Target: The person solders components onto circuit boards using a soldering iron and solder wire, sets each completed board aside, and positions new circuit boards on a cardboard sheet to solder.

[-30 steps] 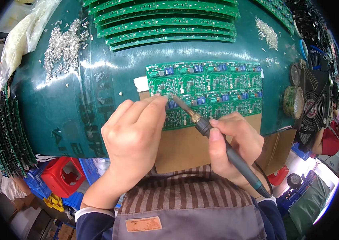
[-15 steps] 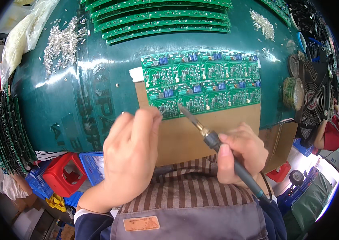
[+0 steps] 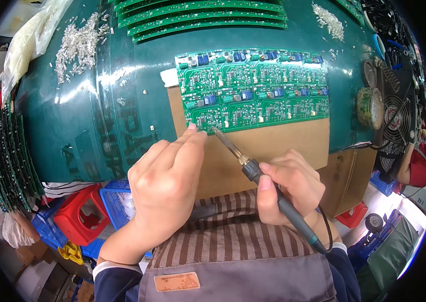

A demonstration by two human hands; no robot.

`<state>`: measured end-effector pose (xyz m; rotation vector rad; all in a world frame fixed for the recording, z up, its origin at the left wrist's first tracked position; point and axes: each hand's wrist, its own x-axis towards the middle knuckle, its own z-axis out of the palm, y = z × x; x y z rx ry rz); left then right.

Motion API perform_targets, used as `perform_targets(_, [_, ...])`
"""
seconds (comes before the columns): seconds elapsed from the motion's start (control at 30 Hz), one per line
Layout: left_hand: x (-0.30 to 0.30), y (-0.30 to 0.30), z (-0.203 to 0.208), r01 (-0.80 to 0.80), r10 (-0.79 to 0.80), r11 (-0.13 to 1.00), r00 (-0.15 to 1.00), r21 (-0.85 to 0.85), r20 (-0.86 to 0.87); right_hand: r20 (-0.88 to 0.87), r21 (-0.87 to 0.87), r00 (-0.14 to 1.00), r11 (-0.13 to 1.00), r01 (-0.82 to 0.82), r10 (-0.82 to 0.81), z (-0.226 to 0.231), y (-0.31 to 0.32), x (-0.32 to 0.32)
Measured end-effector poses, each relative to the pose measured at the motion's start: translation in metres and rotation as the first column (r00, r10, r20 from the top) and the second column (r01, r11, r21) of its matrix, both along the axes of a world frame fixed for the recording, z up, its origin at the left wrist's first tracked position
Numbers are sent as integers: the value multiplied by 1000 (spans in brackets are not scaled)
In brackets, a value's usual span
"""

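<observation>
A green circuit board panel, crowded with repeated groups of small parts and blue components, lies on a sheet of brown cardboard. My right hand is wrapped round a soldering iron. The iron's tip reaches the panel's near edge, toward the left. My left hand is closed, its fingertips pressed together at the panel's near left corner; whatever they pinch, if anything, is hidden. The iron's tip is just right of those fingertips.
Stacked green boards stand at the far side. Small clear parts are piled at the left and far right. More boards stand in a row at the left edge. A fan and a tape roll are at the right.
My left hand has moved slightly up, bringing its fingertips to the panel's near left corner. My right hand and the soldering iron have shifted left; the iron's tip is now nearer the left fingertips.
</observation>
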<state>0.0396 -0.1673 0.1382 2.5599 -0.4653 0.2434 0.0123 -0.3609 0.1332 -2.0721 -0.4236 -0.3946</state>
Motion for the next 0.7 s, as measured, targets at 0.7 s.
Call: perform_targets(0.7, [-1, -33, -9, 87, -88, 996, 992, 10, 93, -88, 27, 991, 994, 102, -99, 4, -39, -14])
